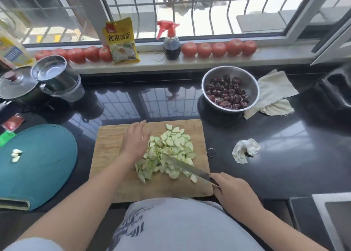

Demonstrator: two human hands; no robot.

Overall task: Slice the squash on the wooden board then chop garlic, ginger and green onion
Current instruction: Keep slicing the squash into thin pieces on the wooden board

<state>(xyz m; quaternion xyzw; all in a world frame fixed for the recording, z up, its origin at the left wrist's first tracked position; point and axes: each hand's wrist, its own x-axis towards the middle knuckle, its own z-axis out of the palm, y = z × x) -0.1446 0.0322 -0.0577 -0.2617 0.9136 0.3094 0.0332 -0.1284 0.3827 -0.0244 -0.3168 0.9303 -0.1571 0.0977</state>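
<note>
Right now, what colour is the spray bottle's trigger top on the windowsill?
Red, on the dark-liquid spray bottle; head view shows it.

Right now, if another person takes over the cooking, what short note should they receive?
Left hand: open, fingers straight against the squash pile.
Right hand: grips the knife, blade lying in the pile.
Squash: all sliced, heaped on the board.
Garlic: peeled cloves on the teal mat, uncut.
Ginger, green onion: not in view.
Left: chop garlic, ginger, onion.
</note>
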